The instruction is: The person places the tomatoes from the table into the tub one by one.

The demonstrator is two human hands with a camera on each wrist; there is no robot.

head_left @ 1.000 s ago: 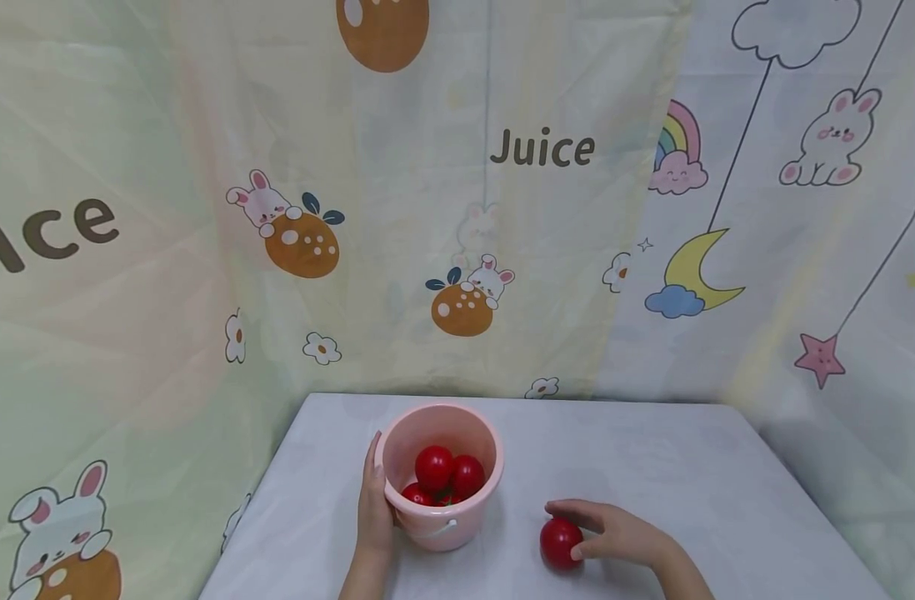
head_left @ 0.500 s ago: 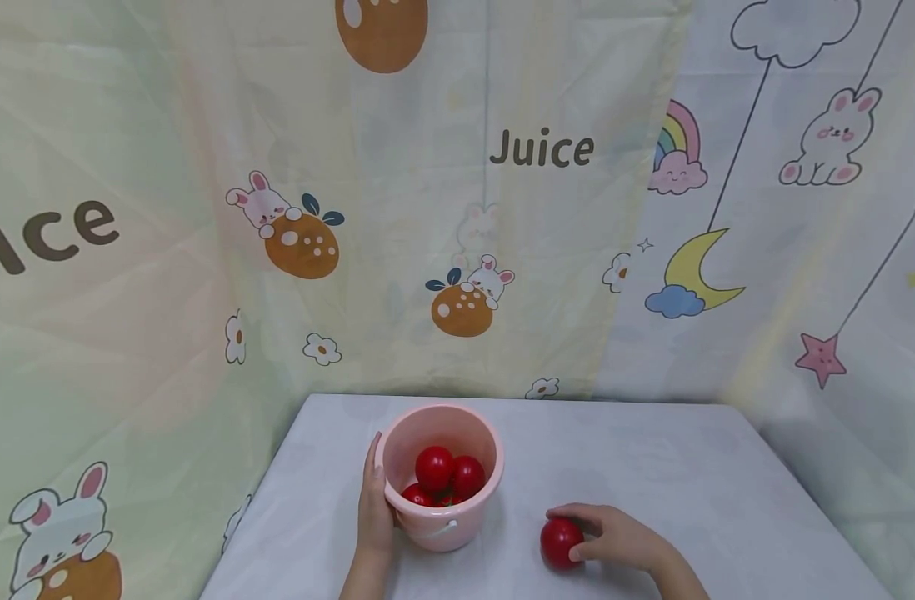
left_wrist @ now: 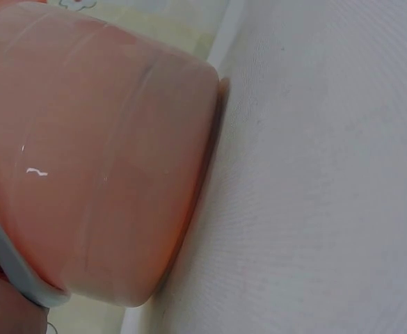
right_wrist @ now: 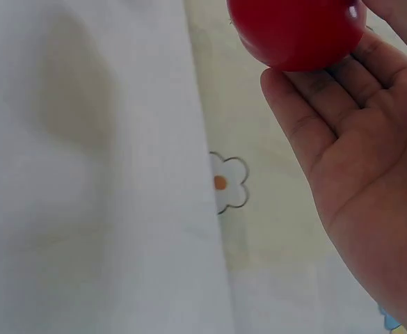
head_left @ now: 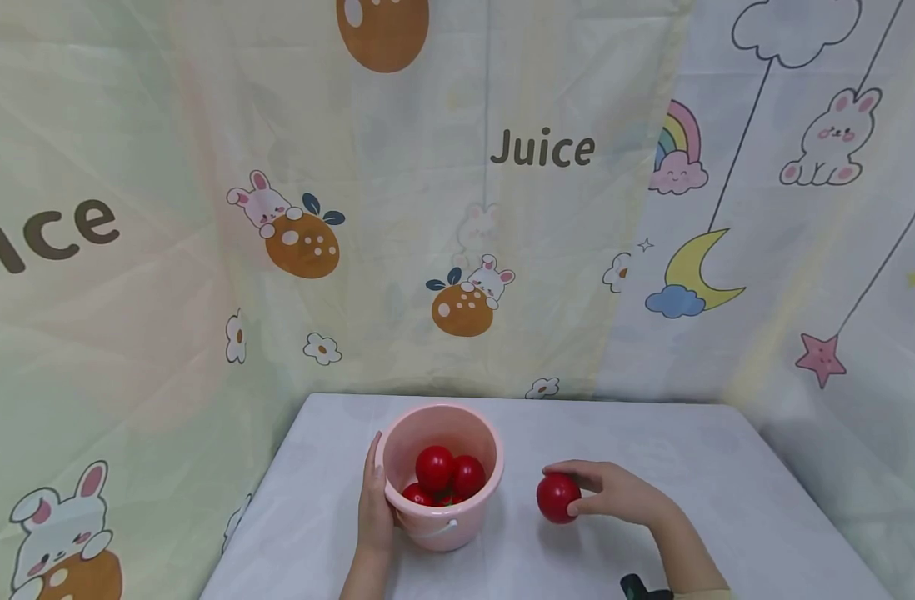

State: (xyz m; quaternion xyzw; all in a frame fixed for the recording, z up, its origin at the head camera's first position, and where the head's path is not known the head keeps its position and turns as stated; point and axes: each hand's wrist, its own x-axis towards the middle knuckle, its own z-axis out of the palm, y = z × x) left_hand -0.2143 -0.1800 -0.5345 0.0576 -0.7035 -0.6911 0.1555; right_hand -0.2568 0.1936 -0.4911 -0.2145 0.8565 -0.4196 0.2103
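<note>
A pink bucket stands upright on the table, with several glossy red tomatoes inside; a bit of green stem shows among them. My left hand lies along the bucket's left side, its fingers straight against the wall and a fingertip up at the rim. In the left wrist view, the bucket wall fills the left half, with part of the hand at the lower corner by the pale handle. To the right, my right hand pinches another tomato between fingers and thumb, above its shadow on the table.
A white cloth covers the table. Fabric walls printed with rabbits, fruit and the word Juice rise behind it and at both sides. On the right forearm sits a dark strapped device.
My right hand has lifted the tomato off the table, moving it up and away from me, and its shadow now shows below. The left hand and the bucket have stayed put.
</note>
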